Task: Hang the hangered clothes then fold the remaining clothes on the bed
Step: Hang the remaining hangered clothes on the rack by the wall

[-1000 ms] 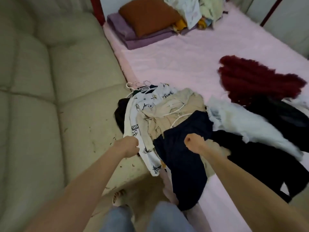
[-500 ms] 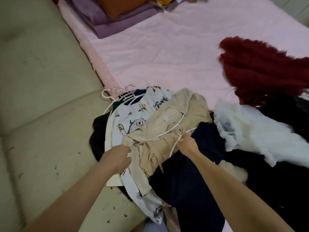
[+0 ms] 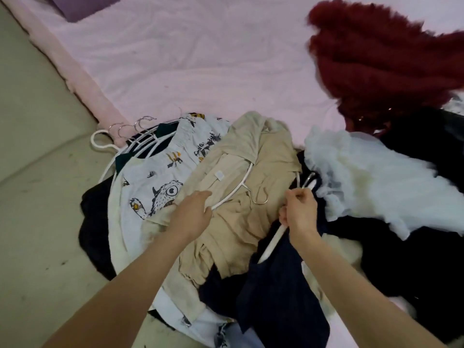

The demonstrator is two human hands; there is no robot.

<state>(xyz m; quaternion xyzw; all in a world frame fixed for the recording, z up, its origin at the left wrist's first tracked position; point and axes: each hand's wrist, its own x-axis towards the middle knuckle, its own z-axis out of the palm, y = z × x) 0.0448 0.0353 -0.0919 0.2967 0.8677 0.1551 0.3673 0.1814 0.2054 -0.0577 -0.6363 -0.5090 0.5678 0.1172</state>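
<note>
A pile of hangered clothes lies at the bed's near edge. On top is a beige shirt point(image 3: 241, 217) on a white hanger point(image 3: 241, 183) with a metal hook. My left hand point(image 3: 192, 217) grips that hanger's lower arm. To the right a navy garment point(image 3: 283, 292) hangs on another white hanger point(image 3: 272, 241); my right hand point(image 3: 300, 212) pinches it near its hook. Under the beige shirt lies a white printed shirt point(image 3: 155, 187), and several hanger hooks point(image 3: 130, 128) stick out at the pile's far left.
The pink bed sheet point(image 3: 200, 61) stretches beyond the pile. A dark red fluffy garment point(image 3: 381, 61), a white frilly one point(image 3: 376, 182) and black clothes point(image 3: 414, 259) lie loose on the right. A beige padded surface point(image 3: 42, 197) borders the bed on the left.
The view has closed in on the pile. My left hand moved from the white shirt's edge onto the beige shirt's hanger. My right hand has taken the navy garment's hanger near its hook.
</note>
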